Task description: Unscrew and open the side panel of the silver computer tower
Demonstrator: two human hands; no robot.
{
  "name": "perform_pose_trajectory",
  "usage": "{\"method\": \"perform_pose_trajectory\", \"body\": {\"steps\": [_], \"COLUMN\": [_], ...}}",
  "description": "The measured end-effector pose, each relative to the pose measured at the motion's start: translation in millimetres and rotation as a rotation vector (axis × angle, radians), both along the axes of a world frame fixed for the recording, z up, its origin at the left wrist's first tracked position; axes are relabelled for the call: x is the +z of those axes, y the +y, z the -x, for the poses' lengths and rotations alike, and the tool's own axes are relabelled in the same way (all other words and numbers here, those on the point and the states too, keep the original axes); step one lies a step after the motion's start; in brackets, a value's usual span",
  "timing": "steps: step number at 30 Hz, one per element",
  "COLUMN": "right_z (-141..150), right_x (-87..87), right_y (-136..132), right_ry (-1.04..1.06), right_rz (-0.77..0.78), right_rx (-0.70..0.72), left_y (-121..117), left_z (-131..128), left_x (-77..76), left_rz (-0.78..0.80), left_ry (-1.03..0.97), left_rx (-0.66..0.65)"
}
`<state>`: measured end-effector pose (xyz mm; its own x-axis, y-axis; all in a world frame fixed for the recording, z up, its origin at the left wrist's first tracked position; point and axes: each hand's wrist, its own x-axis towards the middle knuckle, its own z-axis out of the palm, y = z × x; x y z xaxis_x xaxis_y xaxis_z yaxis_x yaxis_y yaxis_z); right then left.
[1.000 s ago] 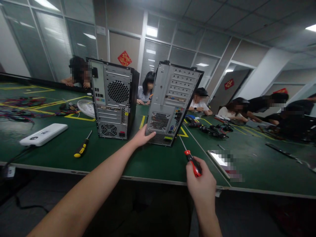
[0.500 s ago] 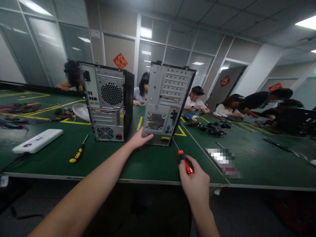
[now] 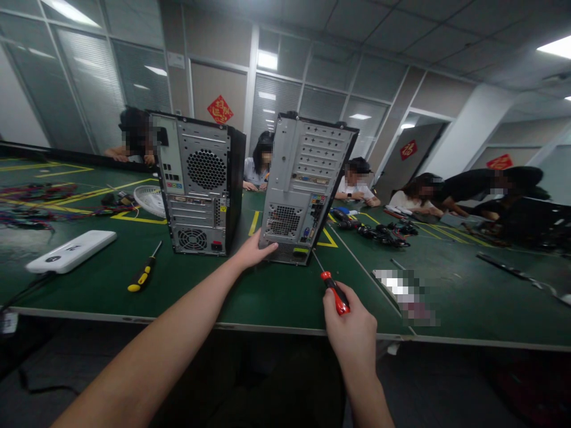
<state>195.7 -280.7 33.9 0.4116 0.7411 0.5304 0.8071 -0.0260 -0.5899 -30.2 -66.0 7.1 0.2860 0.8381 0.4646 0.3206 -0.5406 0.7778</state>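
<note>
Two computer towers stand upright on the green table (image 3: 276, 294), rear panels facing me. My left hand (image 3: 254, 251) grips the lower left corner of the right grey tower (image 3: 307, 178), fingers curled on its edge. My right hand (image 3: 350, 330) is closed round a red-and-black screwdriver (image 3: 334, 291); its shaft points toward the tower's base, a little short of it. The black tower (image 3: 200, 181) stands apart on the left.
A yellow-handled screwdriver (image 3: 141, 276) and a white flat device (image 3: 71, 251) lie at left. Coloured cables (image 3: 31, 205) and a white fan (image 3: 149, 199) sit further back. Black cables (image 3: 379, 232) and a flat panel (image 3: 404, 294) lie right. Several people sit along the far side.
The view has shifted slightly; my hands and the screwdriver hold nearly the same pose against the grey tower.
</note>
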Motion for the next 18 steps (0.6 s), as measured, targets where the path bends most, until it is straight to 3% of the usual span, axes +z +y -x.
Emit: {"method": "perform_pose_trajectory", "body": {"steps": [18], "right_z": [3.5], "right_x": [5.9], "right_y": [0.9], "right_ry": [-0.054], "right_rz": [0.028], "right_rx": [0.003], "left_y": [2.5], "left_z": [-0.3], "left_x": [-1.6], "left_rz": [-0.002], "left_ry": [-0.012], "left_rx": [-0.006]}}
